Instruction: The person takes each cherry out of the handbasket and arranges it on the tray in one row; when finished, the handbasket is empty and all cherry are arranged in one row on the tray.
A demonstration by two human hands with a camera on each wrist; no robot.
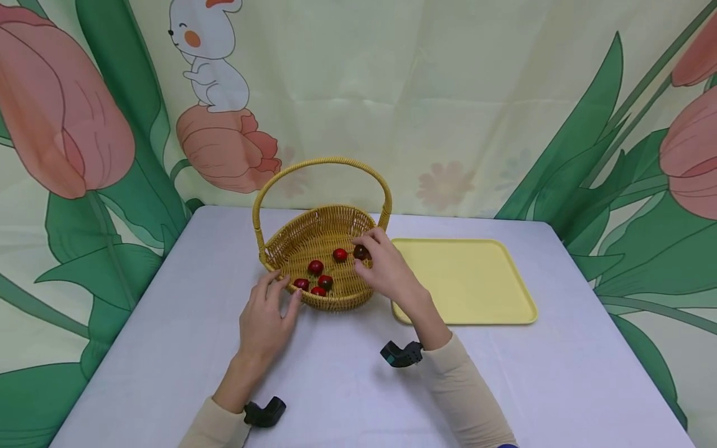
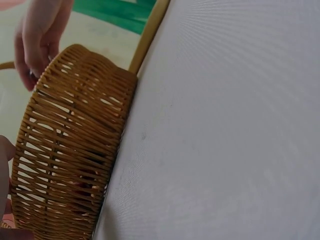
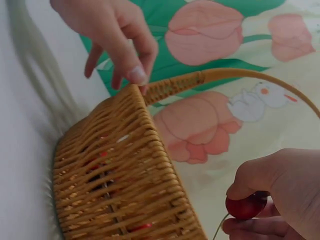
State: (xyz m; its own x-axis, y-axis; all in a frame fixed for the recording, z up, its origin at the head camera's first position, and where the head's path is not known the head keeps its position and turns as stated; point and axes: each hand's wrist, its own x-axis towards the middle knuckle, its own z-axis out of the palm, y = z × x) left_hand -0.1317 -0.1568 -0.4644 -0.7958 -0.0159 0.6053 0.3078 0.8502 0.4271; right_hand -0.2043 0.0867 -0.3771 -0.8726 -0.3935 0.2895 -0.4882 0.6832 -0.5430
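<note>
A woven wicker basket with a tall arched handle holds several dark red cherries in its left and middle part. Between thumb and fingers, my right hand pinches one cherry over the basket's right side. A thin stem hangs from that cherry in the right wrist view. My left hand grips the basket's rim at the front left, thumb and fingertips touching the edge. In the left wrist view the basket wall hides most of the fruit.
A yellow rectangular tray lies flat right of the basket, with my right forearm over its near left corner. A white cloth covers the table. Behind stands a printed curtain with tulips and a rabbit.
</note>
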